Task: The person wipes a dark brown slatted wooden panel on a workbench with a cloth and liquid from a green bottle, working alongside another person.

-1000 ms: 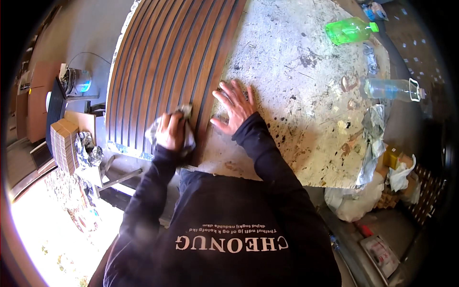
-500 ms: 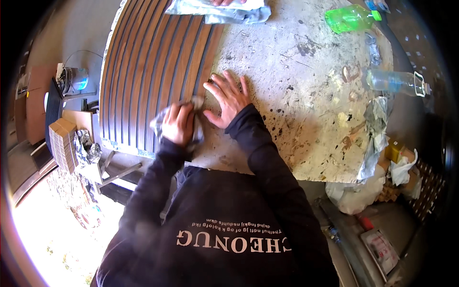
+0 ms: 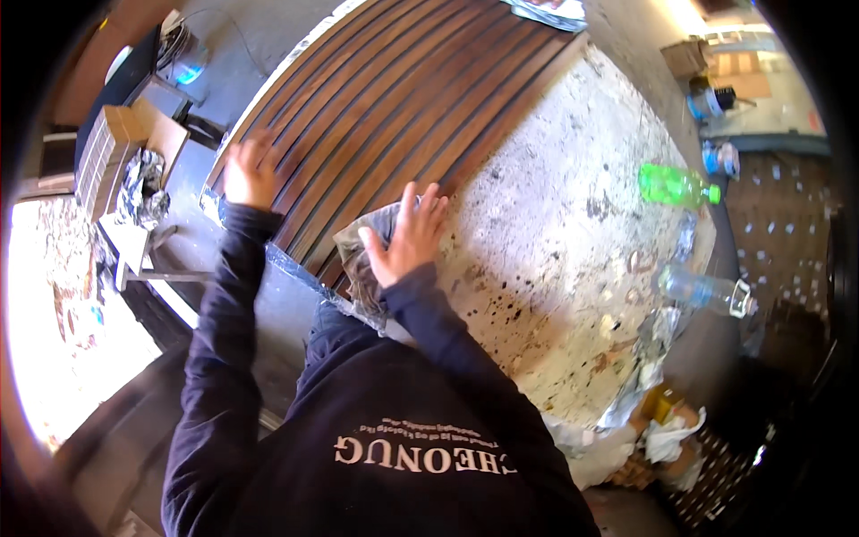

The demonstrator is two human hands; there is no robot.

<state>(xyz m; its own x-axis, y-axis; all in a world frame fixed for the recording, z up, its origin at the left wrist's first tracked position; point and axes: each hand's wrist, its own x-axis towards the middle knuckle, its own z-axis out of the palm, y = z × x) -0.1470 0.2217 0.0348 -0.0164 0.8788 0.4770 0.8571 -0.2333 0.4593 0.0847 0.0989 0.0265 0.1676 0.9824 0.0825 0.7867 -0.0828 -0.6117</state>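
A brown wood-look slatted panel with dark grooves lies on a worn, paint-spotted table. My right hand rests with fingers spread at the panel's near right corner, partly over a crumpled grey rag. Its thumb lies on the rag, and the fingers point toward the panel's right edge. At the panel's left edge is my left hand, away from the rag; its fingers are smeared by motion. A folded light cloth lies at the far end of the panel.
A green bottle and a clear plastic bottle lie along the table's right side. Crumpled plastic hangs at the right near edge. On the left are a cardboard box, a metal frame and a bucket.
My view has turned, so the panel now slants. My left hand has let go of the rag and moved to the panel's left edge. My right hand has come onto the rag.
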